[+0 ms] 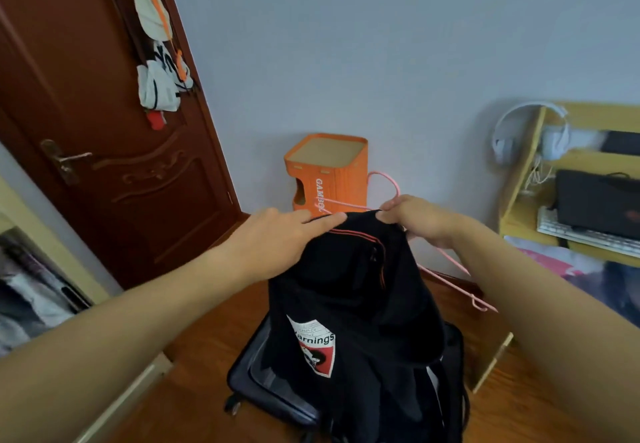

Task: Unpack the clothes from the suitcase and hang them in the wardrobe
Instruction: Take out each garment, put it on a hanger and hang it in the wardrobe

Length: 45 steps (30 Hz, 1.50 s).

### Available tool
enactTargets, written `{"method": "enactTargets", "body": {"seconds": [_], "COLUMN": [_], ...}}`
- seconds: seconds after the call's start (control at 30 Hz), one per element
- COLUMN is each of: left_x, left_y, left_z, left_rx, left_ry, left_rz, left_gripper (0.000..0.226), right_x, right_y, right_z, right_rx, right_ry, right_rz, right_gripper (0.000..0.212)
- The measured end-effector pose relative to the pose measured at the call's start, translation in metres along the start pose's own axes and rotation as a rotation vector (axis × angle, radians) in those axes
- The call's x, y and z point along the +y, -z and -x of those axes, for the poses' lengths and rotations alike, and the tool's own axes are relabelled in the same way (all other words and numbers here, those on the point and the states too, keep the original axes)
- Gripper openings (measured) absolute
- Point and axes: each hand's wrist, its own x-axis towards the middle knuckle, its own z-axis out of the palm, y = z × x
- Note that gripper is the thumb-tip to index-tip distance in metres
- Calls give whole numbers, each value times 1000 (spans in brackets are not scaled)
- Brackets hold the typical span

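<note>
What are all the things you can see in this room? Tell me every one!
Black garment with white-and-red patch: one, held up at centre.
Pink wire hanger: one, partly inside the garment.
Dark open suitcase: one, on the wooden floor below.
Orange box-shaped stool: one, against the wall.
Brown wooden door: one, left, bags hanging on it.
White headphones: one, on the yellow shelf, right.
Left hand: touches the garment's top.
Right hand: pinches garment and hanger.
</note>
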Motion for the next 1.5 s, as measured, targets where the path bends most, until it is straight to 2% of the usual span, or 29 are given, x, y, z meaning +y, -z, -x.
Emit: {"method": "enactTargets", "body": {"seconds": [0.1,0.13,0.2,0.3,0.47,0.57,0.67,0.73,0.8,0.93,1.0,1.1,1.17,1.23,1.3,1.33,1.37,1.4,1.47,1.5], "left_x": [8,13,23,25,-2,-11,-10,-5,1,13,22,41,52,56,53,49,44,37,25,19], "left_y": [5,3,-2,-9,-50,-70,-82,-79,-71,-52,-37,-13,4,17,26,30,33,36,40,42], "left_z": [-18,-25,-40,-59,-69,-63,-58,-58,-59,-58,-56,-53,-51,-48,-46,-46,-47,-49,-52,-53], "left_rx": [-74,-111,-216,-339,-329,-349,-315,-334,-363,-329,-270,-141,-52,-16,-14,0,26,53,63,30], "left_ry": [-88,-70,10,194,631,784,892,898,834,690,641,445,391,447,518,537,547,555,535,516], "left_rz": [427,513,539,630,989,1099,1125,1135,1082,877,745,543,574,660,720,730,723,696,607,564], "left_gripper": [70,67,63,53,45,45,45,57,65,56,53,55,56,54,52,52,53,53,56,58], "right_x": [16,22,35,52,95,112,110,102,90,59,42,23,18,13,10,9,7,3,-1,-3], "right_y": [5,5,7,8,10,12,11,8,7,2,-7,-35,-53,-54,-47,-46,-48,-53,-63,-57], "right_z": [12,17,26,43,82,110,125,129,133,128,119,99,83,71,68,68,71,74,75,73], "right_rx": [15,27,82,167,285,310,302,276,272,340,335,202,162,283,513,556,509,389,119,93], "right_ry": [-21,-22,-21,-37,-74,-74,-70,-29,37,139,148,178,171,168,212,236,255,270,254,243], "right_rz": [-8,-10,-32,-110,-396,-515,-470,-371,-194,255,353,398,416,373,163,27,-38,-14,197,271], "right_gripper": [16,14,24,24,25,24,19,13,27,30,31,32,32,31,34,35,36,36,36,37]}}
